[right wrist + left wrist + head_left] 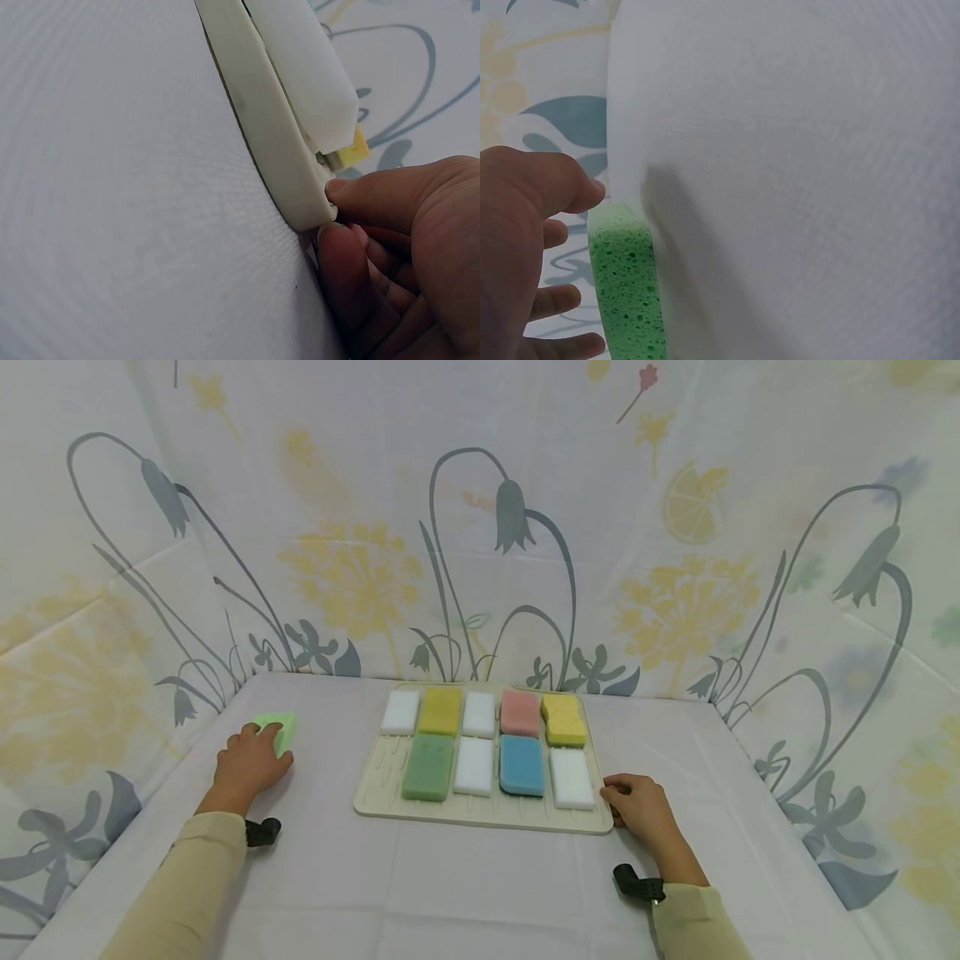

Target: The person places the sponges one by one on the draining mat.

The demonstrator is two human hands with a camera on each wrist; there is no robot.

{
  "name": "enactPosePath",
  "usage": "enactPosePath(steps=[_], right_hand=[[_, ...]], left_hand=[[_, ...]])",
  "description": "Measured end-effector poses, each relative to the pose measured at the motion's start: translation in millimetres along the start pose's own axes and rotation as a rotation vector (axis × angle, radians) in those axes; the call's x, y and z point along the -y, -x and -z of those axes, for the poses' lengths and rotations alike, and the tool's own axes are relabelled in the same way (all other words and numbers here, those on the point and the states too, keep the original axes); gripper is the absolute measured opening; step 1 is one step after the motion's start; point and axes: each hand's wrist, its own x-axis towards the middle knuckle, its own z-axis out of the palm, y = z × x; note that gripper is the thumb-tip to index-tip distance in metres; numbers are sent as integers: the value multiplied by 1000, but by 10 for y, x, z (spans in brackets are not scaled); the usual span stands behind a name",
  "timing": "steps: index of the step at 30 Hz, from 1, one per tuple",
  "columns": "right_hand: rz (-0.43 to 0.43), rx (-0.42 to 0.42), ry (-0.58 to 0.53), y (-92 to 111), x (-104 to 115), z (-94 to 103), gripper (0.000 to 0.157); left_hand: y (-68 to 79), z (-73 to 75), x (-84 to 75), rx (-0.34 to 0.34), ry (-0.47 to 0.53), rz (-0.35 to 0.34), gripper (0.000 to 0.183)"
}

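At the left of the table, a light green sponge [286,732] lies partly hidden under my left hand [247,762]. In the left wrist view its porous side [628,289] shows, with the thumb near its edge and the other fingers spread over it; whether they touch it I cannot tell. My right hand [641,806] pinches the near right corner of a cream draining tray [480,814] between thumb and finger, which the right wrist view shows up close. Two rows of sponges stand on the tray, among them a blue sponge [522,765] and a white sponge [572,779].
Also on the tray are a green sponge [428,768], a pink sponge [520,713], a notched yellow sponge [563,720], a mustard sponge [439,711] and several white ones. A white cloth [322,877] covers the table; a flowered curtain [480,593] rises behind it.
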Motion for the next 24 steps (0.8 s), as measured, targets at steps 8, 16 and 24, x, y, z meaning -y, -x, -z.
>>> enactPosePath(steps=[8,16,24], right_hand=[[-12,1,-13,9,14,5,37],[-14,3,-13,7,9,2,37],[-9,3,-7,5,3,0,37]], left_hand=[[-16,-15,39,28,28,11,58],[-25,-50,85,28,29,8,55],[-7,-47,64,24,39,-3,53]])
